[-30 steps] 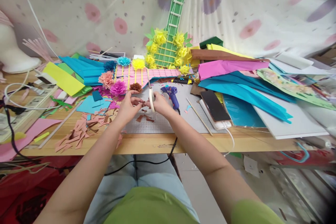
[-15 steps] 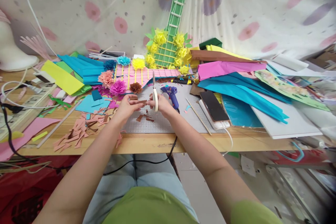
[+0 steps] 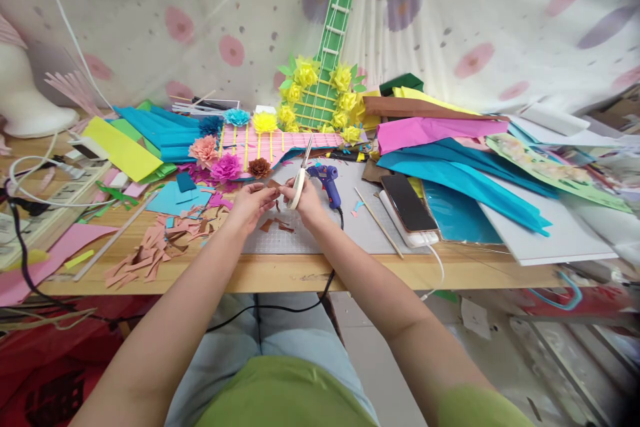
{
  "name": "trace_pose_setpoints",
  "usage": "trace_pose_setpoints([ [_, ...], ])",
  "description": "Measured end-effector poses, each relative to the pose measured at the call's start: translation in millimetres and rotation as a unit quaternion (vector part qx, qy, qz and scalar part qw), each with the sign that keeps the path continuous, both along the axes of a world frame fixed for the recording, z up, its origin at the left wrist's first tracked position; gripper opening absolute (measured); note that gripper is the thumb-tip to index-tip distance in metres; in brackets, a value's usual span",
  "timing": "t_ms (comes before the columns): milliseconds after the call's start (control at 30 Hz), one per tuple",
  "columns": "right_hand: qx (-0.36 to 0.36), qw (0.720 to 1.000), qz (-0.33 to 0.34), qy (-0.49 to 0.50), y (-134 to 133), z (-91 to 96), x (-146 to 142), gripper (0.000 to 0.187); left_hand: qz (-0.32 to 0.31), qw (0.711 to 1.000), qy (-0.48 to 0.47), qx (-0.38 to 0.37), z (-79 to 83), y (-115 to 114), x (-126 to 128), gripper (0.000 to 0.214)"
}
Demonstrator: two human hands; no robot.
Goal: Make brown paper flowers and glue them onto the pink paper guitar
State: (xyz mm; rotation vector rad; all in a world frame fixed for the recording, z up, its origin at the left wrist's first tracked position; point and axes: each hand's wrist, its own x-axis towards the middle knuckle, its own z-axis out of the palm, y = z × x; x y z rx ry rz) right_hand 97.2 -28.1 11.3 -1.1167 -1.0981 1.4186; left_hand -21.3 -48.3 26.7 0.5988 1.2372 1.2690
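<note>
Basically, L hand [image 3: 250,205] is bunched, pinching brown paper [image 3: 273,183] betw. thumb & fingertips; R hand [image 3: 307,201] is curled round scissors [image 3: 297,189], its fingertips by the paper too, contact unclear. Scissors: off-white handles, slim silvery blades, long axis running away from the person, tips fwd & slightly R, beyond R hand. Paper: small, plain, betw. both hands, partly hidden, so long axis unclear. Brown scraps [image 3: 268,224] lie betw. the wrists.

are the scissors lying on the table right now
No, the white-handled scissors are in the right hand, with their blades pointing forward.
</note>
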Motion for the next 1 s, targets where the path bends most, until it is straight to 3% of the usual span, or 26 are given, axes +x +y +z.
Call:
trace_pose_setpoints([
  [100,0.018,0.999,0.019,-0.022,-1.1,-2.3,4.2,0.055,0.036,0.999,0.0,0.003,-2.6,3.3,1.7,0.045],
  [200,0.019,0.992,0.106,-0.071,-1.6,-4.5,19.0,0.052,0.057,0.998,0.001,0.018,-1.3,7.7,-3.4,0.041],
  [367,0.035,0.942,0.291,-0.164,-2.4,-1.4,47.1,0.051,0.068,0.997,-0.025,0.032,7.4,17.5,-8.1,0.02],
  [467,0.027,0.92,0.348,-0.179,-3.8,5.8,53.5,0.053,0.068,0.996,-0.043,0.033,11.2,22.8,-2.7,0.014],
  [1000,0.003,0.927,0.345,-0.146,-8.6,11.8,47.2,0.052,0.052,0.995,-0.087,0.013,10.6,20.6,12.4,0.012],
])
